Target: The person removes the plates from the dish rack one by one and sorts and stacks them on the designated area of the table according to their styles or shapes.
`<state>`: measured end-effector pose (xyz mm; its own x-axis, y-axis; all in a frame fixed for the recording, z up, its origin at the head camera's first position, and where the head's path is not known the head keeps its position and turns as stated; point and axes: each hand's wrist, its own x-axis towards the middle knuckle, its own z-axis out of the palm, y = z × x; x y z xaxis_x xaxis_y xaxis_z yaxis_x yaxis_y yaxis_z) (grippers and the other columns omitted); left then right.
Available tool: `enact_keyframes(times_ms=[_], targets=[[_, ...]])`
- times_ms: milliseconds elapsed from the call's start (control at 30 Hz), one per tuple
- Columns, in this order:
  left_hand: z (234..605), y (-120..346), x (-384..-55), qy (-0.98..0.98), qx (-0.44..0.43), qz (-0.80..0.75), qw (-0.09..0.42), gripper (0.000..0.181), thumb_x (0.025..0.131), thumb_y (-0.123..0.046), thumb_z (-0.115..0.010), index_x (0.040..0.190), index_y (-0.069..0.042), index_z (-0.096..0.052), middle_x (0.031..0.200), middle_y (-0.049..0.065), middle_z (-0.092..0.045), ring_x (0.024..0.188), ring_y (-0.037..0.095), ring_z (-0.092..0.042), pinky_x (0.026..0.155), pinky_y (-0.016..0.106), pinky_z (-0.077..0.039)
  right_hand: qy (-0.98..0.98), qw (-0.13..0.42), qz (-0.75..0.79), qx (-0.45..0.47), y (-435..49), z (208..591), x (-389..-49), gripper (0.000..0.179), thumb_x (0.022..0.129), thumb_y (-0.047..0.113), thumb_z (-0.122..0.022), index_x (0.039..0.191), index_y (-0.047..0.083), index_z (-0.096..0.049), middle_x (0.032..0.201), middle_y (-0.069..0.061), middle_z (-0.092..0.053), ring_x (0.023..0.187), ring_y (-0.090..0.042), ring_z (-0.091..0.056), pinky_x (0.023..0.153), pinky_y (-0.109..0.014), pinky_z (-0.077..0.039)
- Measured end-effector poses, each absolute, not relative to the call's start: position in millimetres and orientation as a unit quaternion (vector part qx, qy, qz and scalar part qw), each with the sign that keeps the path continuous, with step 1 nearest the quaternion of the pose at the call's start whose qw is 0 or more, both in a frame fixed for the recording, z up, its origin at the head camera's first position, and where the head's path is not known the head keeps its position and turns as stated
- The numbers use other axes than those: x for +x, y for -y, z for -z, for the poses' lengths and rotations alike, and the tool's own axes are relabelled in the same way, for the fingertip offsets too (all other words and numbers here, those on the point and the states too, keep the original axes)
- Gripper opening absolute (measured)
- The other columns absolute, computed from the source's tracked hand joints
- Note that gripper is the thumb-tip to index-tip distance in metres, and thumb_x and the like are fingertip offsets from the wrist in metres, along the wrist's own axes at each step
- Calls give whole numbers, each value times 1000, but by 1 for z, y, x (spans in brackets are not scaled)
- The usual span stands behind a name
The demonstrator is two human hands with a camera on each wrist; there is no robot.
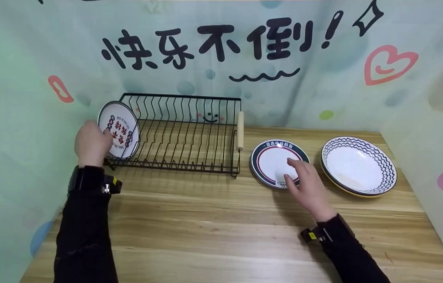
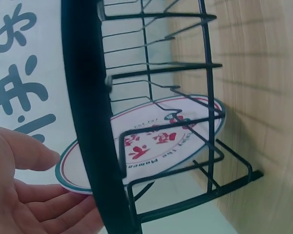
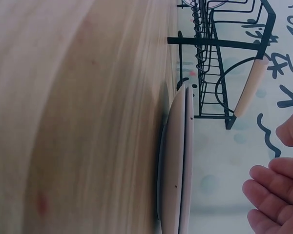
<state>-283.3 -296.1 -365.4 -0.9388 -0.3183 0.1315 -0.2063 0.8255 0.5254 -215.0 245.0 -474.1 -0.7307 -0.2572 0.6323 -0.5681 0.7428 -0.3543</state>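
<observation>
At the left end of the black wire dish rack (image 1: 182,95), a white plate with red lettering (image 2: 158,144) stands tilted on edge. My left hand (image 1: 92,143) pinches that plate's near rim, its thumb over one face and fingers behind the other. On the right, my right hand (image 1: 308,188) hovers over a dark-green-rimmed plate (image 1: 270,163), with thumb and fingers spread apart. In the right wrist view those fingers hold nothing, and the plate's edge shows a second plate stacked beneath.
A wide bowl with a black wavy pattern (image 1: 357,165), stacked on another dish, rests at the right of the wooden table (image 1: 190,236). The rack's pale wooden handle (image 1: 240,130) faces the plates. A printed curtain (image 1: 268,98) hangs behind.
</observation>
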Motion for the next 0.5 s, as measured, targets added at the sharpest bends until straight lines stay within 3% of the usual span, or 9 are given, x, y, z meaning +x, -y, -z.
enact_keyframes(times_ms=[300,500], targets=[[367,297,-287,954,144,238,115,32,92,-6,-44,112,19,-53,108,38,-57,98,53,-56,73,62,-48,889,282,-275,236,-243,473,-215,43,88,5,-70,126,-7,-56,117,-22,-63,111,-40,-55,100,-49,-41],[368,298,-288,957,149,233,88,30,90,-2,-44,110,17,-54,109,36,-58,98,51,-57,70,60,-49,888,286,-273,235,-242,475,-216,42,88,5,-70,126,-8,-57,116,-21,-64,110,-40,-55,99,-49,-42]])
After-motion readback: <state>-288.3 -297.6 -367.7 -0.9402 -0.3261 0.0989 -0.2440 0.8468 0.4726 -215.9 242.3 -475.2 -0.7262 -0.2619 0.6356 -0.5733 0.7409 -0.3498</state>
